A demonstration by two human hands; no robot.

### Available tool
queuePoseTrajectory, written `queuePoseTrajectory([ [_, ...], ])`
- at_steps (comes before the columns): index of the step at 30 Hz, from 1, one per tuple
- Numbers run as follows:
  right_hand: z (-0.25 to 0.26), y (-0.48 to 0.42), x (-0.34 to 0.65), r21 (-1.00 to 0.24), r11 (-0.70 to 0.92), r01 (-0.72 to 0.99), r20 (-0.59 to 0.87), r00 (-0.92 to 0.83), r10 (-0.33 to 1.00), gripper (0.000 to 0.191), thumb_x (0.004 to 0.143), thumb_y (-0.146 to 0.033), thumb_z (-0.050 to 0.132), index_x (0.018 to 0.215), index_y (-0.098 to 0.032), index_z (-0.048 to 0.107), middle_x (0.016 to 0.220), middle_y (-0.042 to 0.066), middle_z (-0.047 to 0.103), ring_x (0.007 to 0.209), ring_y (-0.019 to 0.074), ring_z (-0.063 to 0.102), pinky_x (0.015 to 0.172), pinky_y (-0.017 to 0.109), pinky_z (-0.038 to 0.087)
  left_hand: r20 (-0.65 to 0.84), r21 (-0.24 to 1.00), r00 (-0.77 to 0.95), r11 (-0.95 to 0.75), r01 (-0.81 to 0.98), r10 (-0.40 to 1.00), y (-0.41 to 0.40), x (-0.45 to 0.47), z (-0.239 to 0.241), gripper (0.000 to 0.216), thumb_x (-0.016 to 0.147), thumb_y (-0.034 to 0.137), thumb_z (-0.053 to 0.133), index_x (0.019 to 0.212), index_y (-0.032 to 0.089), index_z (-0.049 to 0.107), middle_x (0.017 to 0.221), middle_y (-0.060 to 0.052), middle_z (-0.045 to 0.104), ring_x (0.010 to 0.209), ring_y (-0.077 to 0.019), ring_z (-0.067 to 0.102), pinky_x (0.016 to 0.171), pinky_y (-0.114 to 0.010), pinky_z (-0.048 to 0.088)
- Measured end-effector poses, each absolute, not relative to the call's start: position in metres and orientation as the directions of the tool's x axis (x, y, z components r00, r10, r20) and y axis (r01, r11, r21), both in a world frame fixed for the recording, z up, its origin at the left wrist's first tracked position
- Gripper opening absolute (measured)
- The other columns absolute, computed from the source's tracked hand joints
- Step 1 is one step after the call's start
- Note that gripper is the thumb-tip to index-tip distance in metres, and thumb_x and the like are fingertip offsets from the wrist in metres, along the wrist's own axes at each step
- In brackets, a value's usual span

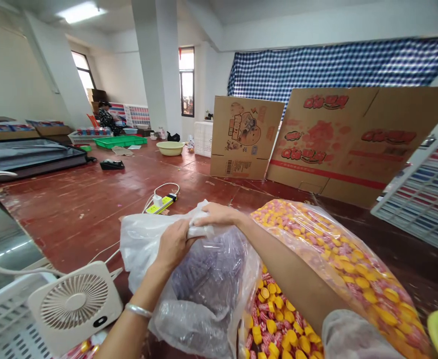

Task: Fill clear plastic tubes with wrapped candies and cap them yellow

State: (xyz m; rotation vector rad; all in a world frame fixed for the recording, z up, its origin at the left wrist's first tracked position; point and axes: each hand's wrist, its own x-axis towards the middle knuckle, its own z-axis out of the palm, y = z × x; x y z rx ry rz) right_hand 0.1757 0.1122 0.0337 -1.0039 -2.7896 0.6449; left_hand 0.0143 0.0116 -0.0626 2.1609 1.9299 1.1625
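Translucent plastic bag (192, 319) spreads from my hands toward six o'clock, pale pieces (215, 262) inside; my left hand (176, 242) and right hand (220, 214) both grasp its bunched twelve-o'clock edge, close together. Yellow pieces (288, 339) lie toward four o'clock, just beside it.

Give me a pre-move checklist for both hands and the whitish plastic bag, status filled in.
1. Left hand gripping the plastic bag: ok, on the bunched plastic.
2. Right hand on the same bunch: ok.
3. Power strip well clear of the bag: not ok, right by its far edge.
4. Fan switched off: cannot tell from a still.
5. Right forearm clear of the bag of yellow and red pieces: cannot tell, it passes over it.
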Motion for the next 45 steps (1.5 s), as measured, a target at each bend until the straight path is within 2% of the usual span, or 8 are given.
queuePoseTrajectory([
  [6,0.046,0.111,0.238,-0.238,0.649,0.723,0.031,-0.662,0.749,0.083,0.068,-0.044,0.089,0.140,-0.028,0.051,0.137,0.008,0.061,0.126,0.0274,0.056,0.102,0.037,0.045,0.490,0.655,-0.244,-0.168,0.737,0.837,0.018,0.005,-0.065,0.028,0.088,0.042,0.061,0.106,0.023,0.071,0.104,-0.006,0.078,0.094,-0.0262,0.070,0.083,-0.032,0.050],
  [11,0.008,0.122,0.270,-0.166,0.387,0.907,-0.054,-0.400,0.915,0.037,0.094,-0.036,0.068,0.125,-0.017,0.061,0.124,0.012,0.064,0.110,0.0273,0.065,0.093,0.047,0.054,0.486,0.808,-0.429,-0.204,0.553,0.761,0.013,0.010,-0.055,0.034,0.082,0.042,0.064,0.105,0.019,0.071,0.099,-0.002,0.077,0.092,-0.0227,0.067,0.083,-0.028,0.051],
  [17,-0.019,0.146,0.260,-0.359,0.264,0.895,-0.061,-0.305,0.950,0.035,0.097,-0.037,0.064,0.127,-0.019,0.060,0.128,0.009,0.061,0.109,0.0242,0.064,0.090,0.044,0.056,0.478,0.876,-0.577,-0.308,0.372,0.662,0.031,0.010,-0.037,0.031,0.073,0.034,0.069,0.098,0.017,0.076,0.084,0.001,0.073,0.076,-0.0179,0.063,0.070,-0.026,0.050],
  [28,0.049,0.183,0.247,-0.671,0.424,0.609,0.380,-0.209,0.901,0.026,0.097,-0.028,0.051,0.116,-0.018,0.066,0.108,0.005,0.071,0.091,0.0200,0.067,0.075,0.030,0.053,0.526,0.819,-0.762,-0.467,0.334,0.378,0.050,0.014,-0.006,0.024,0.073,0.035,0.073,0.088,0.016,0.073,0.074,0.005,0.062,0.066,-0.0123,0.052,0.065,-0.024,0.044],
  [33,0.036,0.151,0.267,-0.677,0.495,0.545,0.424,-0.260,0.867,0.028,0.083,-0.015,0.043,0.090,-0.019,0.070,0.079,0.000,0.073,0.074,0.0165,0.066,0.069,0.024,0.047,0.617,0.786,-0.619,-0.342,0.515,0.486,0.004,0.015,-0.015,0.028,0.076,0.038,0.073,0.095,0.017,0.072,0.078,0.003,0.064,0.069,-0.0151,0.056,0.065,-0.026,0.044],
  [36,0.012,0.132,0.283,-0.674,0.495,0.549,0.385,-0.310,0.869,0.023,0.074,-0.013,0.045,0.075,-0.020,0.066,0.069,-0.001,0.069,0.070,0.0168,0.064,0.068,0.025,0.045,0.655,0.624,-0.401,-0.160,0.765,0.640,-0.027,0.013,-0.027,0.034,0.078,0.041,0.072,0.105,0.020,0.069,0.093,-0.002,0.071,0.084,-0.0218,0.065,0.069,-0.028,0.046],
  [40,-0.012,0.116,0.308,-0.668,0.505,0.546,0.305,-0.417,0.856,0.017,0.065,-0.013,0.049,0.070,-0.020,0.063,0.071,-0.002,0.069,0.073,0.0178,0.064,0.069,0.024,0.044,0.485,0.339,-0.165,-0.010,0.941,0.859,-0.068,0.017,-0.056,0.031,0.087,0.040,0.063,0.111,0.021,0.065,0.106,-0.008,0.073,0.090,-0.0282,0.070,0.062,-0.030,0.043],
  [45,-0.019,0.105,0.320,-0.647,0.531,0.547,0.286,-0.471,0.834,0.018,0.072,-0.015,0.046,0.077,-0.019,0.062,0.081,-0.001,0.070,0.083,0.0189,0.063,0.075,0.026,0.046,0.324,0.350,-0.167,0.046,0.936,0.931,-0.100,0.032,-0.093,0.026,0.091,0.037,0.059,0.111,0.023,0.066,0.095,-0.006,0.077,0.084,-0.0291,0.073,0.061,-0.030,0.043],
])
